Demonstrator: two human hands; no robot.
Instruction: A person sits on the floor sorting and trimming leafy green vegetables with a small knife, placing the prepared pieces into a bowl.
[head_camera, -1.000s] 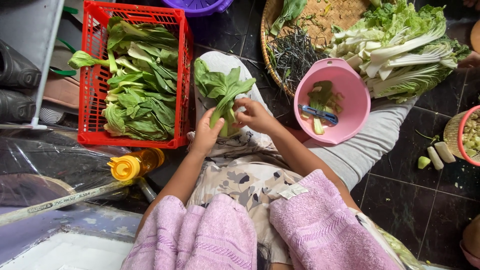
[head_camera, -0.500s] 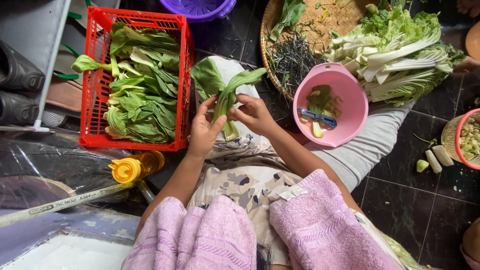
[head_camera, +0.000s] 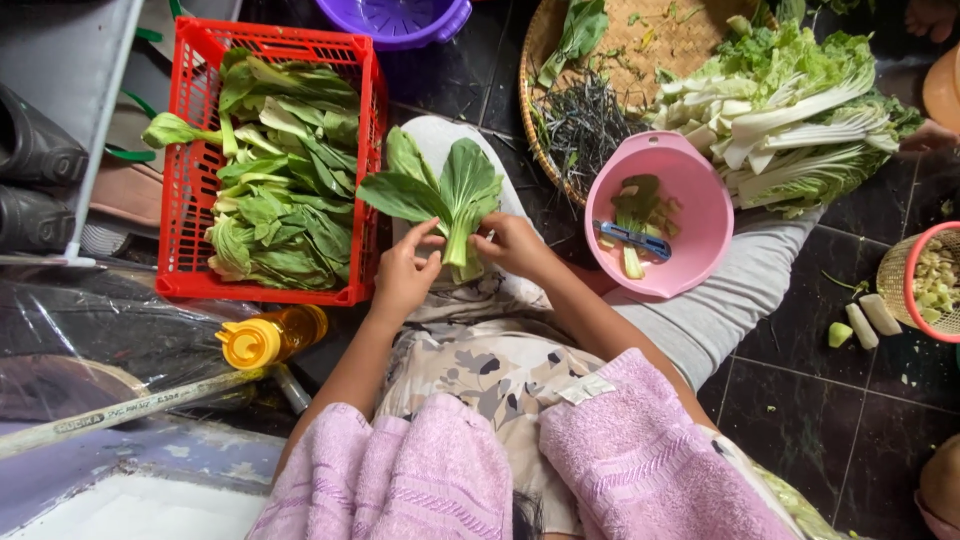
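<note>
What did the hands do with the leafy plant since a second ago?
Both the left hand and the right hand kept hold of the bok choy and turned it, so its leaves now fan out. The red crate and pink bowl stayed put.

A home kitchen floor or back area used for preparing vegetables is shown. Dark glossy floor tiles (head_camera: 800, 420) are seen, with the work laid out directly on them. A red plastic crate (head_camera: 190, 200) is filled with leafy greens, and a round woven tray (head_camera: 640, 40) is heaped with trimmed stalks and lettuce. A pink plastic bowl (head_camera: 690, 230) holds scraps and a small blue peeler (head_camera: 632, 239). A purple basin (head_camera: 400, 20), a yellow-capped bottle (head_camera: 270, 338) and dark shoes (head_camera: 35, 185) on a shelf are placed nearby.
</note>
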